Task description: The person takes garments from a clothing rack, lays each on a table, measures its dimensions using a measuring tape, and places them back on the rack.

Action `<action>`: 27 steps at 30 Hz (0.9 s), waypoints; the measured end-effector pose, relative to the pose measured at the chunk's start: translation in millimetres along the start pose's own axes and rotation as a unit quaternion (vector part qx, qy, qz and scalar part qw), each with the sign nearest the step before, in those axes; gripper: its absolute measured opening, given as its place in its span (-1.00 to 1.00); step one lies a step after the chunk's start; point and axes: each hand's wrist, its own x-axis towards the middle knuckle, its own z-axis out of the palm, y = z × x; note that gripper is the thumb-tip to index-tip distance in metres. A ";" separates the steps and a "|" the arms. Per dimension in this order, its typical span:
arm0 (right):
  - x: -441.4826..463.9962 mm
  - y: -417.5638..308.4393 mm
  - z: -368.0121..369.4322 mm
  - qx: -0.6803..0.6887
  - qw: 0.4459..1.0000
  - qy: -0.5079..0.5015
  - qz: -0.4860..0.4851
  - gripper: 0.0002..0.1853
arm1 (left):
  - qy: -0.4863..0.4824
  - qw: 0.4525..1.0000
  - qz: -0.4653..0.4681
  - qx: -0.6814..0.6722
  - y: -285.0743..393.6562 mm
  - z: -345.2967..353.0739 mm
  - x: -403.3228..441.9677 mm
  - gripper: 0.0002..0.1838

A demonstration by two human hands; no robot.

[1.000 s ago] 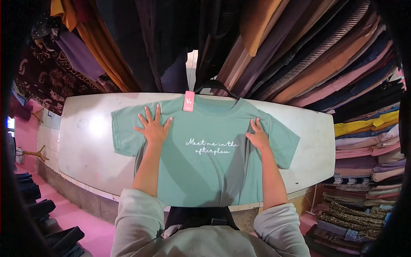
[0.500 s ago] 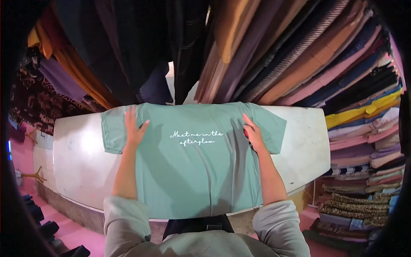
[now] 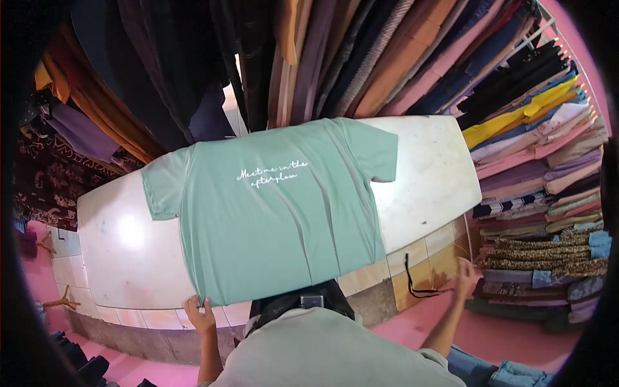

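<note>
A green T-shirt (image 3: 258, 226) lies spread on a white board-like tabletop, its sleeves out to both sides and white script lettering across the upper part. Soft creases run down its right half. At the shirt's lower left corner is my left hand (image 3: 200, 316), its fingertips closed on the hem. My right hand (image 3: 467, 277) is off the table at the lower right, away from the shirt, with fingers curled. A thin black strap (image 3: 422, 294) trails from it to the left; whatever else lies in the palm is hidden.
The white tabletop (image 3: 432, 168) has a curved near edge, close to my body. Clothes hang densely along the far side (image 3: 361, 58). Stacked folded garments (image 3: 548, 245) stand at the right. Wooden hangers (image 3: 62, 302) show at the left, and folded jeans (image 3: 509, 377) lie low at the right.
Both hands have left the shirt's upper part: the left came down to the hem corner, the right swung out beyond the table. The black strap has come into sight. The view has turned.
</note>
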 end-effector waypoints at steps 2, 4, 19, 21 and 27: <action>-22.3 49.7 56.1 -0.005 0.991 -0.132 0.005 -0.88 | 0.020 0.999 -0.036 -0.023 1.7 4.3 2.6 -0.86; -59.7 14.0 110.2 -0.036 0.975 -0.215 -0.045 -0.89 | 0.046 0.995 -0.073 -0.049 6.8 6.5 1.3 -0.87; -116.5 -35.8 170.6 -0.246 0.943 -0.219 0.038 -0.76 | 0.090 0.992 -0.076 -0.048 4.4 5.0 -2.2 -0.88; -124.0 -30.0 176.2 -0.234 0.954 -0.186 0.022 -0.76 | 0.075 0.995 -0.064 -0.022 3.9 4.5 1.1 -0.88; -122.9 15.2 185.6 -0.154 0.974 -0.162 -0.028 -0.80 | 0.051 0.996 -0.066 -0.014 -23.2 12.5 7.3 -0.88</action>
